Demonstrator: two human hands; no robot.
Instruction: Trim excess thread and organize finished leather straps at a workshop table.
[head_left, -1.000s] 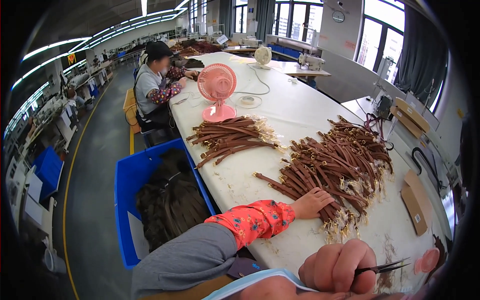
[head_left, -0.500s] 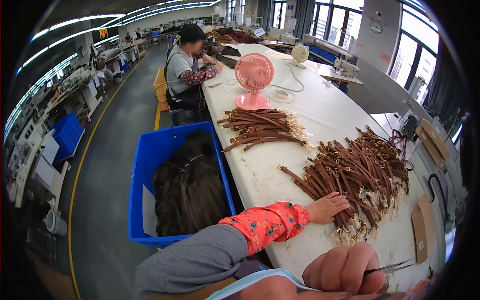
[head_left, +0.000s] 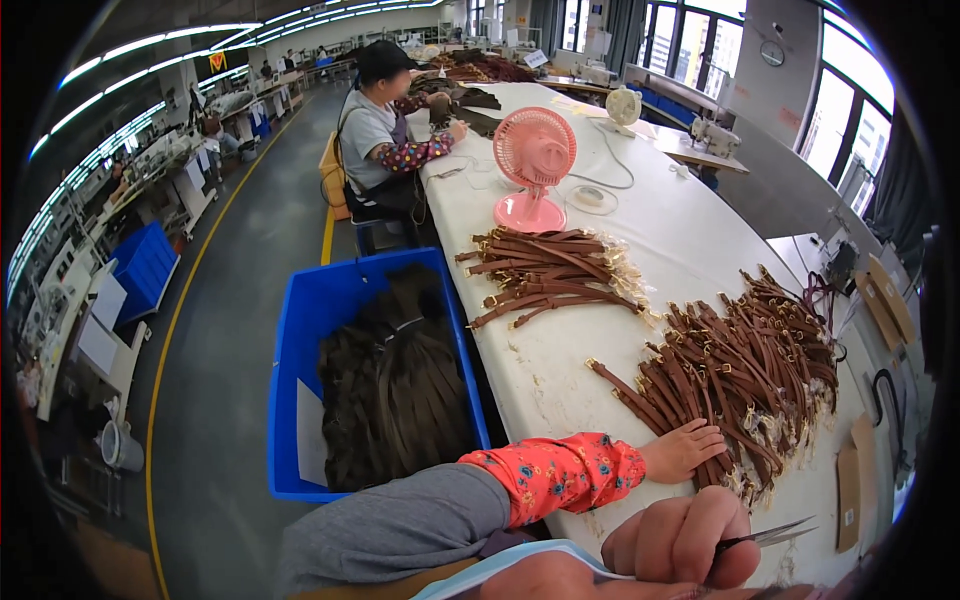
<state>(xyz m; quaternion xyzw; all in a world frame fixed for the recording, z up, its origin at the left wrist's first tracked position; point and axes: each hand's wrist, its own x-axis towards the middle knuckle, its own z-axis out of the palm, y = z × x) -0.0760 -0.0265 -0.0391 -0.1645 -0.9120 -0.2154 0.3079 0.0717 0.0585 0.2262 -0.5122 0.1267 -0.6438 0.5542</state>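
Note:
My left hand (head_left: 684,452), in a red floral sleeve cover, lies with its fingers stretched out on the near end of a big heap of brown straps (head_left: 735,385). These straps have gold-coloured buckles, and bits of clear wrap cling to their near ends. Close to the lower edge, my right hand (head_left: 678,532) is closed around a pair of thread snips (head_left: 778,535). Their thin pointed blades stick out to the right; the grip is mostly hidden in my fist. Farther off, a smaller bunch of similar straps (head_left: 555,268) lies on the white table (head_left: 560,400).
A pink fan (head_left: 535,160) stands behind the smaller bunch. Left of the table is a blue bin (head_left: 282,400) full of dark strips. A co-worker (head_left: 385,140) sits at the table's far left side. Cardboard pieces (head_left: 848,495) lie at the right.
The whole view has shifted slightly, so things sit farther right. My left hand stays on the straps, and my right hand still grips the snips.

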